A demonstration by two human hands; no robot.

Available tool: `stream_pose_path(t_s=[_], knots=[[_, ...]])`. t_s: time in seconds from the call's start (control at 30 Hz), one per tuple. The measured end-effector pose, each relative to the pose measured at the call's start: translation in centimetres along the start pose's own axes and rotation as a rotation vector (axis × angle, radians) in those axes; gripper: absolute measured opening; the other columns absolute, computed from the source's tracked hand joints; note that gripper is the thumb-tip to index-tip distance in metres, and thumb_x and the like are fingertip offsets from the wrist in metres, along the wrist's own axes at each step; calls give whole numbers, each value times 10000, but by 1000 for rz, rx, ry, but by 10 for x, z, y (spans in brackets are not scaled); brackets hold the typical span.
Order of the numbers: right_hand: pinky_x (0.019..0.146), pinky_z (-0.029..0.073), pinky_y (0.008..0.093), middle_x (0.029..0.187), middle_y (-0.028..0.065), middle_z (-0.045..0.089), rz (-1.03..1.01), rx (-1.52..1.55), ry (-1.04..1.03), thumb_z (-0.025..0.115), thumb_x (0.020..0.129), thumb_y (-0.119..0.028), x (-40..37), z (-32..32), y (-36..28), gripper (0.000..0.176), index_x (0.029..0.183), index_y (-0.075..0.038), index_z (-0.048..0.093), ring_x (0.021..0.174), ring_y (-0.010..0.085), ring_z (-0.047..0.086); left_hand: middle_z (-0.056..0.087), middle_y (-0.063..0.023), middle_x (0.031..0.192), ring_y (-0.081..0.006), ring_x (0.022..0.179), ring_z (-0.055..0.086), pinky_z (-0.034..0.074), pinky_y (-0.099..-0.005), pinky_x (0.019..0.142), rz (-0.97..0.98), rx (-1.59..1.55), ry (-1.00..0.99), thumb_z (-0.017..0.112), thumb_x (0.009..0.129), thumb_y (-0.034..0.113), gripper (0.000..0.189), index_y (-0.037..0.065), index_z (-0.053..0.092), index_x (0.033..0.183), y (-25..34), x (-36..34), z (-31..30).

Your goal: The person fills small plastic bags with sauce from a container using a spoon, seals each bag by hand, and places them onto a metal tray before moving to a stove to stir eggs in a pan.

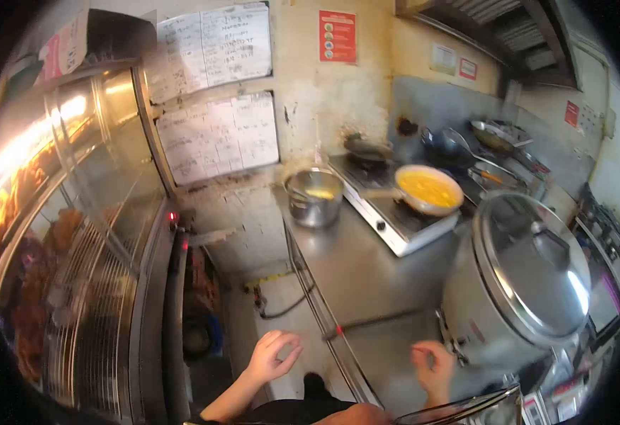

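My left hand [273, 355] hangs over the floor left of the steel counter, its fingers loosely curled with a gap to the thumb and nothing in it. Above the counter's front part is my right hand [435, 367], also half curled and holding nothing visible. Nearest to it is a large silver rice cooker [466, 304] with its shiny lid on. Farther back, a frying pan [429, 190] of yellow-orange food sits on a white portable stove [413, 239]. To its left stands a steel pot [315, 210] with a utensil and something yellow inside.
A lit glass warming cabinet [97, 234] with browned food fills the left side. A dark pan [368, 150] rests on the rear burner, with a wok [446, 147] and other pans farther right. Whiteboards [218, 138] hang on the wall. A range hood [494, 35] juts out overhead.
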State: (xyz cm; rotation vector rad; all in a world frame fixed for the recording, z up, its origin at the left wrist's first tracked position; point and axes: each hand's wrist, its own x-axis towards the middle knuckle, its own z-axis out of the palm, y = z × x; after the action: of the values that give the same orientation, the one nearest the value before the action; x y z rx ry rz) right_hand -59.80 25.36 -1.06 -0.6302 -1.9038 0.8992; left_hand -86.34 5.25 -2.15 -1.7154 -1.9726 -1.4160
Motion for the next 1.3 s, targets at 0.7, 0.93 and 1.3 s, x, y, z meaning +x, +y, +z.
stream_pose_path(t_s=[0.7,0.93,1.3], knots=[[733,527,435,988,201,640,309,-846,-599,559,748,-79,485,420,139,325,1061,5,588,878,357,646,588,-102,776,-225,701,584,468,-304,648,-249,-175,-158,658,740,-50,257,18,598,981,-454,276,-70],[654,520,476,917,201,622,520,-836,-465,555,729,-62,384,388,119,561,1275,-50,426,777,381,643,575,-94,770,-192,671,563,453,-280,617,-199,-306,-260,639,745,-58,244,15,597,974,-496,318,-53],[458,402,191,849,29,595,1124,1213,-208,470,967,-218,392,404,164,337,1275,-84,497,565,69,465,576,-99,795,-202,687,529,434,-283,632,0,-419,-135,629,814,54,110,3,566,888,-440,348,-11]])
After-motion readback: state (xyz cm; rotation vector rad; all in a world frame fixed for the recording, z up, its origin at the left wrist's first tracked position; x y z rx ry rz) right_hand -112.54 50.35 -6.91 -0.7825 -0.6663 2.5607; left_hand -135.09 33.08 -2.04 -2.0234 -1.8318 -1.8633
